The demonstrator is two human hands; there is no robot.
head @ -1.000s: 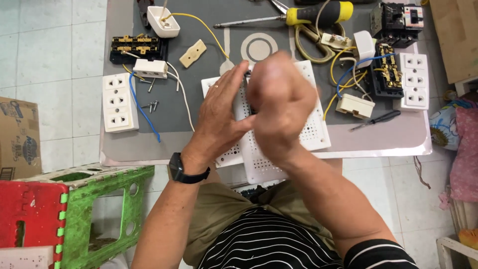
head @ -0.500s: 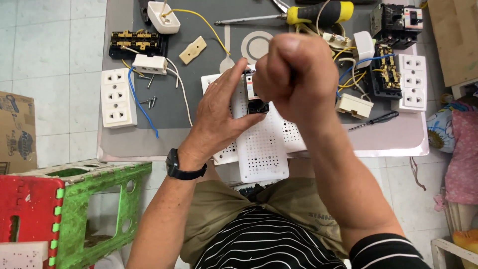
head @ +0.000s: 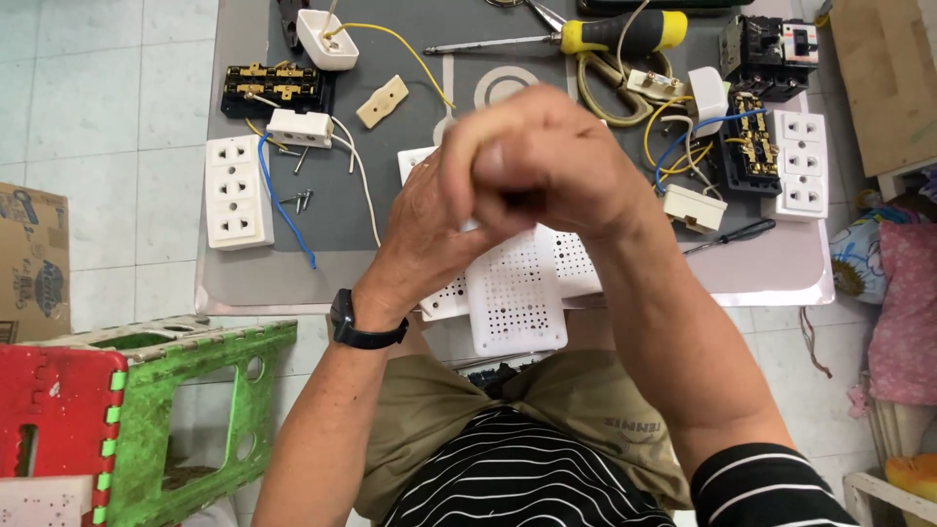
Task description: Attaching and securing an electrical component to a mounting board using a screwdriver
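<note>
Two hands meet above the middle of the table (head: 293,283). The right hand (head: 556,161) is curled into a fist, and the left hand (head: 429,229) is cupped against it from below; a watch (head: 356,327) sits on the left wrist. Half a second ago the fist stood higher and a small dark part showed between the hands, pinched by the left fingers. Now the fist has come down over that spot and the hands are pressed together, so the part is hidden. It probably remains between them, but whether either hand is clamped on it cannot be told from this view.

A white perforated plate (head: 512,293) lies directly under the hands, on the near edge of the table, partly covered by them. It seems to have stayed in place while the hands closed above it, which suggests the work is on the small part, not on the plate.

About the hands:
- left, a white triple socket (head: 234,190), with loose screws (head: 301,200) and a blue wire (head: 283,210) beside it;
- behind, a yellow-handled screwdriver (head: 586,34), well apart from both hands;
- right, a second white socket (head: 800,161) and a black socket base (head: 747,146) with yellow and blue wires;
- near right, a small black screwdriver (head: 732,234), near the right forearm.
</note>
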